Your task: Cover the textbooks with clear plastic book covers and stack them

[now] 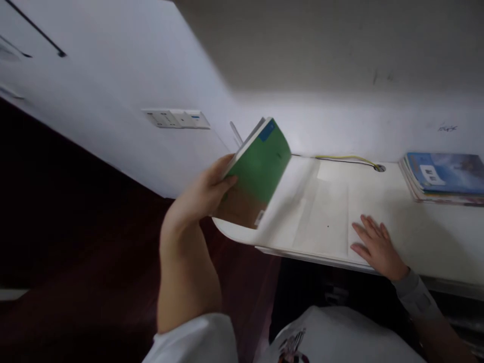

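Note:
My left hand is closed around the edge of a green and brown book. The book is tilted in the air above the left end of the white desk, with a blue patch at its top corner and a small white label low on its cover. On the desk top, my right hand rests with its fingers spread and nothing in them. A greyish band circles that wrist.
A stack of books with a blue cover on top lies at the desk's right. A yellow cable runs along the back wall into a round hole. Sockets sit on the left wall. A thin pale stick shows behind the book.

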`<move>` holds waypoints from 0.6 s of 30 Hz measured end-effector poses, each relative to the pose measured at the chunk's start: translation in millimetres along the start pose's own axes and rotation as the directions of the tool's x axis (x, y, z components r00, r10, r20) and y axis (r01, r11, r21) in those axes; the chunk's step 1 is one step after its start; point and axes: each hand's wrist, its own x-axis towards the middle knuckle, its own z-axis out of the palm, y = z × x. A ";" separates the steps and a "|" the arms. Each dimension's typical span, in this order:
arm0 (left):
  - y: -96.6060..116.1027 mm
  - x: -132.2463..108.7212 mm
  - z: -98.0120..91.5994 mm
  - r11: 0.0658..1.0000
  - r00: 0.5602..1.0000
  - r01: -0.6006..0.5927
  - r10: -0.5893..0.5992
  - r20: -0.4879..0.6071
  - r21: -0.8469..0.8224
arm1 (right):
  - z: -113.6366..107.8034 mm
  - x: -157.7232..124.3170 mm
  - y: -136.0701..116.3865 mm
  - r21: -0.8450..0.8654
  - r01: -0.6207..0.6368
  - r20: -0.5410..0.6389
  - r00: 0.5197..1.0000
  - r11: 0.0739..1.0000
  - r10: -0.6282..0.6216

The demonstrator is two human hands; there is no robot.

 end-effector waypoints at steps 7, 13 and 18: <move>27.8 -42.8 107.7 0.443 0.865 0.445 0.013 0.501 -0.779 | 6.0 -6.5 4.8 -0.006 -0.007 0.032 0.999 1.000 0.007; 25.1 -77.5 181.8 0.262 0.731 0.652 0.033 0.682 -0.712 | 6.6 -7.2 6.1 0.017 0.019 0.002 1.000 1.000 -0.019; 9.3 -85.8 187.9 0.597 0.811 0.444 0.049 0.582 -0.669 | 8.7 -6.5 8.4 0.122 -0.070 -0.118 0.989 0.990 0.084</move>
